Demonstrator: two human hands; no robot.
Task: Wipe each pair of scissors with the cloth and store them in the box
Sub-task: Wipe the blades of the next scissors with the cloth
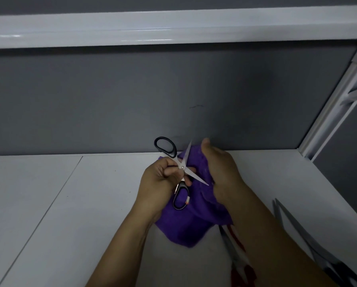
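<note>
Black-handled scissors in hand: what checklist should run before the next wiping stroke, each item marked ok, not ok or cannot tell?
1. Left hand grips the black-handled scissors: ok.
2. Blades spread open: ok.
3. Right hand holds the purple cloth: ok.
4. Cloth touching a blade: cannot tell.
5. Box in view: not ok.
6. Red-handled scissors waiting on the table: ok.
</note>
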